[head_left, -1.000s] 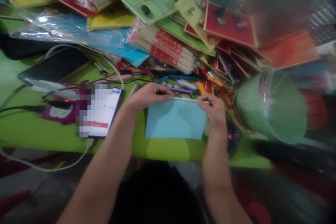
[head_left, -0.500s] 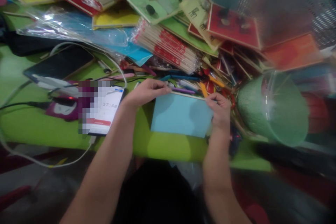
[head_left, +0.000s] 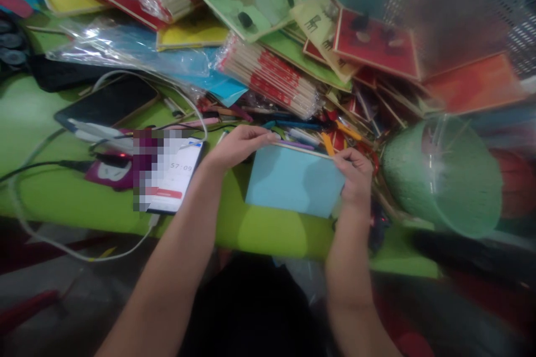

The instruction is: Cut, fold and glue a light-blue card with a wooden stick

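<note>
Left hand: through the head camera I see the left hand point(head_left: 248, 144) above the far left corner of the card, its fingertips narrowed on one end of the thin stick.
Right hand: I have the right hand point(head_left: 355, 172) at the card's far right corner, thumb and fingers pinched on the other end of the stick.
Thin stick: the pale thin stick point(head_left: 305, 150) spans the gap between both hands, lined up with the card's far edge; I cannot tell whether glue or only the fingers keep it there.
Blue card: the blue card point(head_left: 295, 181) lies close to the near edge of the green tabletop point(head_left: 234, 228), between the two forearms, slightly turned.
Pens and tools: just beyond the card I make out a purple pen point(head_left: 295, 145) and an orange handle point(head_left: 328, 144), close to the right hand.
Stick bundle: farther toward the far edge, a wrapped bundle of sticks point(head_left: 268, 75) lies slanted, near a red framed panel point(head_left: 379, 47).
Phones: left of the left forearm I see a lit phone point(head_left: 184, 178) near the near edge, and a dark phone point(head_left: 111, 101) behind it.
Tub: a green tub point(head_left: 444, 178) sits toward the right end.
</note>
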A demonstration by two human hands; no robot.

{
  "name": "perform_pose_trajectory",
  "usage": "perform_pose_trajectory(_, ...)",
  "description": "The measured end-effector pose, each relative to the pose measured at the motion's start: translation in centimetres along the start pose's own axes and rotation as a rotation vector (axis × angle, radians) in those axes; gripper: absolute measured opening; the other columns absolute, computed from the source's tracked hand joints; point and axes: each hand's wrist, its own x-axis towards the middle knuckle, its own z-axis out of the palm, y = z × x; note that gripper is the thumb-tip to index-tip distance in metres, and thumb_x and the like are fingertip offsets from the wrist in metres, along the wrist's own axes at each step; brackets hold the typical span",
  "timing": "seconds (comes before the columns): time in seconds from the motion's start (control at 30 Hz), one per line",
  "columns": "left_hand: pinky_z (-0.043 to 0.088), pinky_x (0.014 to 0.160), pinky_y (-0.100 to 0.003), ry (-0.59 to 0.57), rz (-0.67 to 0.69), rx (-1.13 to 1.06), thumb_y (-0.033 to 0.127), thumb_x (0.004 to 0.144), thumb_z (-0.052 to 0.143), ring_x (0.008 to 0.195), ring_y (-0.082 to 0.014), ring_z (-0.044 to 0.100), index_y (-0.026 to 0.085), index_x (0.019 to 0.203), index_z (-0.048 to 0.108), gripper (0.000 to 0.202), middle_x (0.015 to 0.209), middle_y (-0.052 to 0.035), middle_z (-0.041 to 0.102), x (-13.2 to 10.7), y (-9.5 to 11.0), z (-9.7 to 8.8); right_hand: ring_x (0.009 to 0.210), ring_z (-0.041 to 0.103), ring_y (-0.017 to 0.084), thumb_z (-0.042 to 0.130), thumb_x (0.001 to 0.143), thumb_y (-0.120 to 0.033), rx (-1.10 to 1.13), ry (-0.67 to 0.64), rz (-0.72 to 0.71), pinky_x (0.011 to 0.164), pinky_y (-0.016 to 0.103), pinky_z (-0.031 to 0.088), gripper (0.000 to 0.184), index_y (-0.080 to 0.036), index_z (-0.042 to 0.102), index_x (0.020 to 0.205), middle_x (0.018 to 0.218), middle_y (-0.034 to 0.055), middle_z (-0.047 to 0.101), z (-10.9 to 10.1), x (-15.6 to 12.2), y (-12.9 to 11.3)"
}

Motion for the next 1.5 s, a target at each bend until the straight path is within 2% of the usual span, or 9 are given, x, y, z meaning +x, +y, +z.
perform_pose_trajectory(0.07, 0.045, 0.073, -0.028, 0.029, -0.014, -0.022, 0.069, 0.086, 0.064, 0.079, -0.0176, 0.062, 0.019, 0.088, 0.077, 0.052, 0.084, -0.0029, 0.072, 0.0, -0.1, 0.0, 0.055, 0.042, 0.011, 0.075, 0.073, -0.035, -0.007, 0.002, -0.007, 0.055, 0.025, 0.033, 0.018, -0.022, 0.064, 0.068, 0.06, -0.0048, 0.053, 0.0, 0.0, 0.1)
perform_pose_trajectory(0.2, 0.041, 0.067, -0.026, 0.001, 0.025, -0.042, 0.067, 0.085, 0.066, 0.07, -0.0139, 0.055, 0.017, 0.081, 0.072, 0.05, 0.074, -0.0002, 0.064, 0.0, 0.1, 0.1, 0.053, 0.041, 0.011, 0.076, 0.071, -0.036, 0.012, 0.01, 0.015, 0.053, 0.026, 0.033, 0.018, -0.023, 0.063, 0.068, 0.059, -0.0051, 0.053, 0.0, 0.1, 0.1)
perform_pose_trajectory(0.47, 0.038, 0.065, -0.026, -0.004, 0.04, -0.04, 0.058, 0.086, 0.067, 0.069, -0.0122, 0.051, 0.017, 0.081, 0.07, 0.041, 0.074, 0.0008, 0.062, 0.2, 0.2, 0.3, 0.054, 0.041, 0.011, 0.077, 0.072, -0.035, 0.017, 0.004, 0.021, 0.053, 0.025, 0.031, 0.018, -0.022, 0.065, 0.068, 0.06, -0.005, 0.054, 0.0, -0.3, -0.4)
perform_pose_trajectory(0.6, 0.041, 0.068, -0.026, -0.025, 0.045, -0.026, 0.058, 0.089, 0.063, 0.071, -0.0131, 0.055, 0.017, 0.081, 0.07, 0.042, 0.076, 0.0004, 0.064, 0.1, 0.3, 0.1, 0.054, 0.041, 0.011, 0.077, 0.072, -0.035, 0.012, -0.003, 0.022, 0.054, 0.025, 0.031, 0.018, -0.022, 0.065, 0.069, 0.061, -0.005, 0.054, 0.0, -0.1, -0.4)
perform_pose_trajectory(0.83, 0.05, 0.08, -0.03, -0.119, 0.096, 0.018, 0.056, 0.087, 0.066, 0.087, -0.0206, 0.068, 0.018, 0.091, 0.077, 0.04, 0.091, -0.0055, 0.075, 0.3, 0.5, 0.1, 0.055, 0.042, 0.011, 0.076, 0.073, -0.037, -0.055, -0.029, -0.013, 0.054, 0.026, 0.033, 0.019, -0.023, 0.064, 0.069, 0.061, -0.0043, 0.054, 0.5, -0.2, -0.4)
perform_pose_trajectory(1.07, 0.051, 0.082, -0.031, -0.072, 0.096, 0.03, 0.048, 0.087, 0.066, 0.085, -0.0197, 0.068, 0.016, 0.085, 0.075, 0.033, 0.087, -0.0039, 0.075, 0.1, 0.7, 0.0, 0.057, 0.043, 0.011, 0.078, 0.077, -0.04, -0.062, -0.07, -0.011, 0.055, 0.026, 0.035, 0.023, -0.023, 0.064, 0.071, 0.064, -0.0047, 0.054, 0.5, -0.4, -0.1)
perform_pose_trajectory(1.3, 0.053, 0.089, -0.032, -0.177, 0.122, 0.009, 0.052, 0.087, 0.07, 0.094, -0.0211, 0.07, 0.019, 0.098, 0.08, 0.036, 0.099, -0.0062, 0.079, 0.2, 0.6, 0.1, 0.059, 0.044, 0.011, 0.081, 0.077, -0.04, -0.069, -0.095, -0.024, 0.057, 0.026, 0.037, 0.024, -0.022, 0.067, 0.07, 0.065, -0.0041, 0.056, 0.9, -0.5, -0.4)
perform_pose_trajectory(1.5, 0.055, 0.087, -0.032, -0.171, 0.12, 0.059, 0.051, 0.085, 0.071, 0.09, -0.0207, 0.071, 0.019, 0.092, 0.08, 0.034, 0.092, -0.0053, 0.078, 0.2, 0.7, 0.2, 0.059, 0.045, 0.012, 0.082, 0.078, -0.046, -0.092, -0.147, -0.02, 0.056, 0.026, 0.037, 0.029, -0.023, 0.067, 0.071, 0.065, -0.0035, 0.056, 1.4, -0.7, -0.3)
